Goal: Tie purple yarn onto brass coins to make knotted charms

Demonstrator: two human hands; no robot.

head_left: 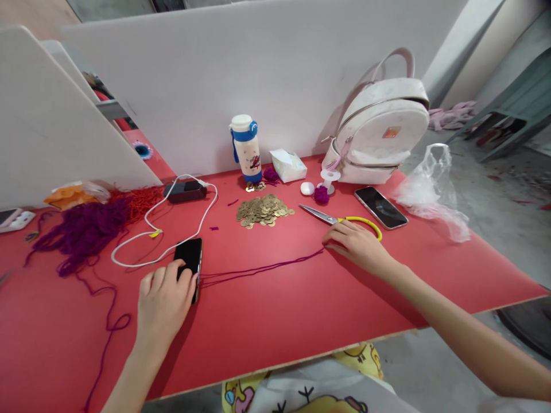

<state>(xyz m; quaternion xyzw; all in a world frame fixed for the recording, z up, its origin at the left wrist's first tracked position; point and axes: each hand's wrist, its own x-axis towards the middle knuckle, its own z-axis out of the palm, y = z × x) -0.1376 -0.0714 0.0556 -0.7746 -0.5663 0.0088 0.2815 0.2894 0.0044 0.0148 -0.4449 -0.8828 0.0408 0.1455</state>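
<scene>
My left hand (166, 292) is closed over the lower part of a black phone (189, 252) that lies on the red table. Two strands of purple yarn (267, 268) come out from the phone's right edge and stretch across to my right hand (355, 244). That hand pinches their far end at its fingertips, low over the table. Yellow-handled scissors (321, 214) lie just beyond it, their handle partly behind my fingers. A pile of brass-coloured coins with holes (262, 210) sits past the strands.
Purple yarn (88, 229) and a white cable (148, 218) with a black power bank (186, 191) lie left. Behind the coins stand a bottle (247, 149) and a tissue pack (288, 166). A second phone (381, 207), a backpack (381, 135) and a plastic bag (434, 189) are right.
</scene>
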